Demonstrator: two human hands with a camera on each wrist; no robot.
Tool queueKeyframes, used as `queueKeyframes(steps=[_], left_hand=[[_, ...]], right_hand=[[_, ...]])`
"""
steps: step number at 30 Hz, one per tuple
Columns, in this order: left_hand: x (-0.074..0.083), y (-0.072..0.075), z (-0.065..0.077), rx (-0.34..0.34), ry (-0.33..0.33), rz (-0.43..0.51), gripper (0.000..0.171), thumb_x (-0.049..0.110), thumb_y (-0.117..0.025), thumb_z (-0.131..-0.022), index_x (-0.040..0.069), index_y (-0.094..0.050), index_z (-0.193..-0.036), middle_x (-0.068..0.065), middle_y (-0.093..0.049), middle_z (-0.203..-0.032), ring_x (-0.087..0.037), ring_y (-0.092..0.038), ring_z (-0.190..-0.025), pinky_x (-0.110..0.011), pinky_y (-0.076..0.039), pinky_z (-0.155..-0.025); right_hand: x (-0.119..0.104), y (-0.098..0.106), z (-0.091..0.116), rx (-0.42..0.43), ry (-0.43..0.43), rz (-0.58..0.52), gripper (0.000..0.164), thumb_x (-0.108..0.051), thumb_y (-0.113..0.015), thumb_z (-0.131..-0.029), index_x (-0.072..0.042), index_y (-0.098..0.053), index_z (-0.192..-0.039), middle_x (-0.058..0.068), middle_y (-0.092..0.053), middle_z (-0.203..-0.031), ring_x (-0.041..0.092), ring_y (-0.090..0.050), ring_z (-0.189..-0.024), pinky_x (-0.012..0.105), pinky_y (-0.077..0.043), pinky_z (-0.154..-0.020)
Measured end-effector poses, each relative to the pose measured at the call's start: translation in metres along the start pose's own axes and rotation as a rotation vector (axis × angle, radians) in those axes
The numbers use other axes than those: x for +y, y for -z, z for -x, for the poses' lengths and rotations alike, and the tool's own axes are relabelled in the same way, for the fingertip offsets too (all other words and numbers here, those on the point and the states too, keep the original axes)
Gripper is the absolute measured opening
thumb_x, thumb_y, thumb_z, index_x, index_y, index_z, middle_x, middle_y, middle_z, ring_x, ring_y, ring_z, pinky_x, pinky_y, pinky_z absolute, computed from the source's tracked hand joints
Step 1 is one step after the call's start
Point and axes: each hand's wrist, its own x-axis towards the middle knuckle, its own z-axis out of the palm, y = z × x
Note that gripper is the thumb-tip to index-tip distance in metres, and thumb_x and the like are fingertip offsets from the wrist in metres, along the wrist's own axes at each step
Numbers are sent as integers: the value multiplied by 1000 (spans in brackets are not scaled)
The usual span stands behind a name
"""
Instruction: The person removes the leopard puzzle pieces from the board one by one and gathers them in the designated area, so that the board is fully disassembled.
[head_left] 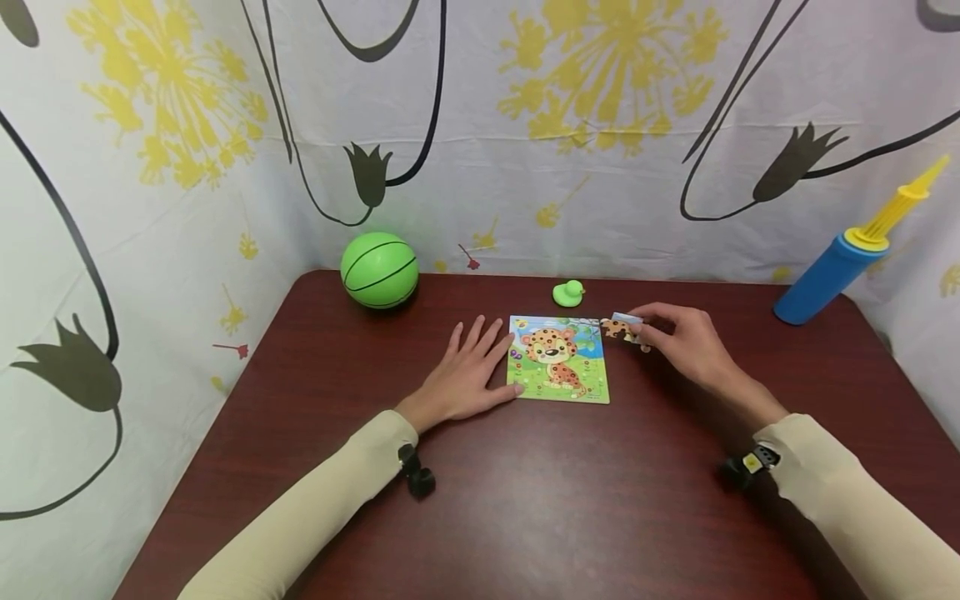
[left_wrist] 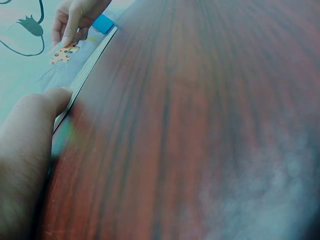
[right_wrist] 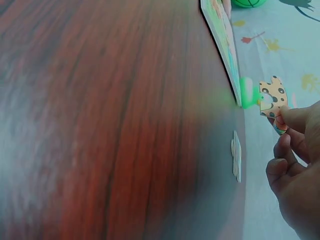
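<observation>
A square puzzle board (head_left: 555,385) with a spotted leopard cub picture lies flat near the table's far side. My left hand (head_left: 468,375) rests at its left edge, fingers spread and straight, thumb touching the lower left corner. Just right of the board, my right hand (head_left: 686,337) pinches an orange, black-spotted puzzle piece (right_wrist: 273,97) between thumb and fingers, held above the table. Another small piece (right_wrist: 280,127) shows by the fingertips; whether it is held too, I cannot tell. Beneath that hand, in the right wrist view, a few stacked pieces (right_wrist: 236,157) lie on the table.
A green ball (head_left: 379,271) sits at the table's far left corner. Behind the board is a small green rubber duck (head_left: 568,293). A blue and yellow hand pump (head_left: 832,275) stands tilted at the far right. Patterned cloth (head_left: 450,183) borders the dark red table (head_left: 525,500).
</observation>
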Motion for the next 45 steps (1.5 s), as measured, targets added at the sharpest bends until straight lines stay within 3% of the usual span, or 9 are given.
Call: queueKeyframes(steps=[6,17,33,45], left_hand=[[-1,-1,0,0,-1,7,99,83,-42,-103,22,-23,-178,-9,-10,-186,-36,1,-171,-64,3,-133],[-1,-2,-1,7,-5,-3,98,82,-43,-103,22,-24,-178,-8,-10,-185,-37,1,-171,-64,2,-133],[-1,-1,-1,-1,2,11,97,81,-43,-103,23,-24,-178,-8,-10,-186,-35,2,-171,-62,4,-134],[-1,0,-1,0,-4,29,97,81,-44,-103,22,-24,-178,-8,-10,-185,-35,3,-171,-62,7,-133]], right_hand=[[7,9,5,30,4,25,21,-13,-76,-106,-7,-79,-126,12,-79,-97,23,-70,-81,24,-52,-66],[18,26,11,99,10,67,25,-11,-79,-104,-7,-79,-129,12,-77,-103,-6,-60,-88,18,-47,-73],[49,45,19,84,-2,96,22,-9,-76,-106,-4,-78,-127,18,-77,-106,-10,-59,-86,20,-47,-73],[66,57,19,75,-81,109,25,-14,-75,-107,-2,-78,-129,21,-77,-109,-9,-58,-86,13,-43,-73]])
